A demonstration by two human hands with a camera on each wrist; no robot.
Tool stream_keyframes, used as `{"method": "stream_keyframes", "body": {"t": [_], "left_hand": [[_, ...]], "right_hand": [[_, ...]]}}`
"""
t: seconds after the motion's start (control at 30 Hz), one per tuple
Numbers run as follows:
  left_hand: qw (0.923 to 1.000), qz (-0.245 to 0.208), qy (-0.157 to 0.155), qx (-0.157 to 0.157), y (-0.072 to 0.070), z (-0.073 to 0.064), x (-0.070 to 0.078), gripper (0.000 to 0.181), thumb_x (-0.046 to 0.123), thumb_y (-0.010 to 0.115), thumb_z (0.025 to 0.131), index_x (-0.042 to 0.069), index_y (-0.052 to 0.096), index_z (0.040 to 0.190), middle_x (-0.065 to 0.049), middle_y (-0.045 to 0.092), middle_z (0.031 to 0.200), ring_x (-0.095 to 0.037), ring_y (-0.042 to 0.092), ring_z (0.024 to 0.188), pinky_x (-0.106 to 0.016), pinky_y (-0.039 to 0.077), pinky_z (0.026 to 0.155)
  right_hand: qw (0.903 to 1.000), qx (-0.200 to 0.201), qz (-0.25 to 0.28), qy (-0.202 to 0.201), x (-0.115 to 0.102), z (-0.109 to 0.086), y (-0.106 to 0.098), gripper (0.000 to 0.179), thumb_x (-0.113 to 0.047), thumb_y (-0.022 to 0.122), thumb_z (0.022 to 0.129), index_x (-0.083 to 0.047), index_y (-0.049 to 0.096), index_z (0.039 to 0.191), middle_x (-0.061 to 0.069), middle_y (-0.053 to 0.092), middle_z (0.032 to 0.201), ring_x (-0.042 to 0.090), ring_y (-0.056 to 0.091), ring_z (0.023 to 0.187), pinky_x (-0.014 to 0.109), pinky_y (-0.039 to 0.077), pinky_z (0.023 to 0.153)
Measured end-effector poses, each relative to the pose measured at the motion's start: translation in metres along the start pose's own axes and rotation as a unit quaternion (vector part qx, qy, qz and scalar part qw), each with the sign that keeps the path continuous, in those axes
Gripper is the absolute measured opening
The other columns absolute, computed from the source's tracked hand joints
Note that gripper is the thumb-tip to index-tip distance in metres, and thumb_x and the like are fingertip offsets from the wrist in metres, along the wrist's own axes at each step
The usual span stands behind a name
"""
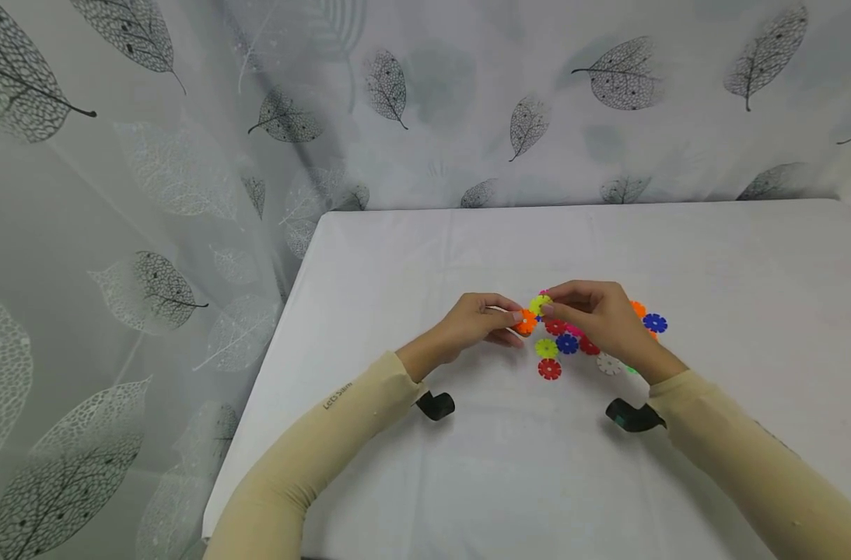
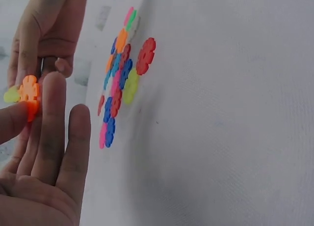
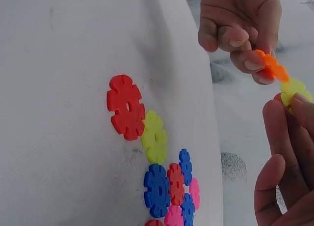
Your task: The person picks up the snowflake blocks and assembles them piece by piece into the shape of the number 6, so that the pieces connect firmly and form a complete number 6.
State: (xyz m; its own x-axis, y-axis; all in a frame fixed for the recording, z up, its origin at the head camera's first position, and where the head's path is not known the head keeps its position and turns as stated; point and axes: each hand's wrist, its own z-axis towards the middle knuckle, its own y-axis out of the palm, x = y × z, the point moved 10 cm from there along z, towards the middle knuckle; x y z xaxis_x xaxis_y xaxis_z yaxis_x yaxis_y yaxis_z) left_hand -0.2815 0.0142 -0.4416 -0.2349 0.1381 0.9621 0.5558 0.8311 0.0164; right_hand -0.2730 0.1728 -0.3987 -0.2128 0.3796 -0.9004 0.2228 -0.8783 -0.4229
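Note:
My left hand (image 1: 476, 320) pinches an orange snowflake disc (image 1: 526, 322), a flat plastic building piece with a notched rim, between thumb and fingers. A yellow snowflake disc (image 1: 539, 304) is held by the thumb and fingertips of my right hand (image 1: 600, 313). Both hands are raised above the table. In the right wrist view the orange disc (image 3: 272, 66) and the yellow disc (image 3: 293, 92) meet at their rims, at an angle to each other. Seen from the left wrist, the orange disc (image 2: 30, 92) covers part of the yellow one.
Below the hands, several colourful snowflake discs lie flat on the white-covered table (image 1: 537, 467), among them a red disc (image 3: 126, 108), a yellow disc (image 3: 155, 137) and a blue disc (image 1: 655, 323). A leaf-patterned curtain (image 1: 439, 101) hangs behind and left of the table.

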Motion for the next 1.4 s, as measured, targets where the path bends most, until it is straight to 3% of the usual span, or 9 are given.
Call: {"method": "stream_keyframes", "body": {"t": [0.17,0.27,0.47,0.63,0.83,0.97,1.2,1.4], "left_hand": [[0.9994,-0.008,0.001,-0.033,0.007,-0.001,0.001,0.020,0.017,0.062,0.102,0.005,0.064,0.118,-0.014,0.075,0.097,-0.029,0.075,0.086,-0.035,0.058,0.085],[0.9991,-0.021,0.003,-0.038,0.009,-0.001,0.003,0.020,0.015,0.062,0.103,0.003,0.064,0.118,-0.016,0.074,0.096,-0.028,0.075,0.086,-0.037,0.058,0.086],[0.9994,-0.028,0.020,-0.009,0.008,-0.007,0.013,0.023,0.015,0.064,0.101,0.000,0.067,0.119,-0.016,0.076,0.095,-0.027,0.075,0.090,-0.039,0.051,0.099],[0.9991,-0.022,0.026,0.023,0.003,-0.012,0.017,0.022,0.017,0.066,0.100,0.003,0.070,0.117,-0.013,0.076,0.095,-0.027,0.075,0.089,-0.047,0.038,0.112],[0.9988,0.002,0.022,0.044,0.000,-0.014,0.016,0.019,0.014,0.068,0.099,0.002,0.071,0.113,-0.010,0.076,0.094,-0.033,0.074,0.092,-0.041,0.056,0.092],[0.9983,0.026,0.018,0.050,-0.001,-0.015,0.016,0.024,0.016,0.062,0.101,0.001,0.074,0.115,-0.007,0.076,0.098,-0.035,0.073,0.093,-0.035,0.060,0.080],[0.9996,0.029,-0.003,0.000,0.007,-0.015,0.011,0.043,0.041,0.065,0.099,0.003,0.075,0.117,-0.014,0.076,0.104,-0.023,0.075,0.089,-0.037,0.060,0.080],[0.9997,0.022,-0.002,-0.012,0.008,-0.012,0.005,0.039,0.036,0.066,0.099,0.006,0.074,0.122,-0.013,0.075,0.109,-0.022,0.074,0.093,-0.035,0.059,0.082]], "right_hand": [[0.9998,-0.002,0.022,0.000,-0.003,-0.001,0.001,0.028,-0.023,0.072,0.096,-0.003,0.071,0.116,0.009,0.076,0.102,0.030,0.074,0.095,0.031,0.058,0.083],[0.9994,0.001,0.035,-0.006,-0.005,-0.001,0.003,0.027,-0.020,0.072,0.097,-0.002,0.071,0.117,0.010,0.075,0.104,0.026,0.074,0.094,0.031,0.058,0.084],[0.9970,0.046,0.015,-0.061,-0.018,-0.002,0.002,0.022,-0.010,0.071,0.096,-0.001,0.074,0.115,0.010,0.075,0.107,0.011,0.072,0.093,0.021,0.056,0.082],[0.9938,0.071,0.010,-0.085,-0.022,-0.002,0.005,0.021,-0.010,0.071,0.096,-0.004,0.075,0.115,0.007,0.075,0.107,0.011,0.070,0.091,0.020,0.056,0.080],[0.9964,0.056,0.000,-0.064,-0.014,-0.002,0.008,0.018,-0.012,0.073,0.095,-0.007,0.077,0.112,0.002,0.074,0.107,0.011,0.067,0.094,0.021,0.055,0.079],[0.9968,0.032,0.002,-0.073,-0.013,-0.001,0.010,0.019,-0.007,0.075,0.092,-0.006,0.078,0.111,0.003,0.072,0.105,0.015,0.065,0.093,0.022,0.054,0.076],[0.9958,0.016,-0.028,-0.086,-0.021,-0.003,0.012,0.022,-0.007,0.076,0.091,-0.015,0.079,0.111,-0.003,0.073,0.099,0.017,0.062,0.086,0.026,0.053,0.072],[0.9956,0.017,-0.058,-0.072,-0.020,-0.006,0.010,0.024,-0.013,0.075,0.093,-0.014,0.077,0.117,-0.003,0.074,0.104,0.015,0.064,0.089,0.025,0.054,0.074]]}}
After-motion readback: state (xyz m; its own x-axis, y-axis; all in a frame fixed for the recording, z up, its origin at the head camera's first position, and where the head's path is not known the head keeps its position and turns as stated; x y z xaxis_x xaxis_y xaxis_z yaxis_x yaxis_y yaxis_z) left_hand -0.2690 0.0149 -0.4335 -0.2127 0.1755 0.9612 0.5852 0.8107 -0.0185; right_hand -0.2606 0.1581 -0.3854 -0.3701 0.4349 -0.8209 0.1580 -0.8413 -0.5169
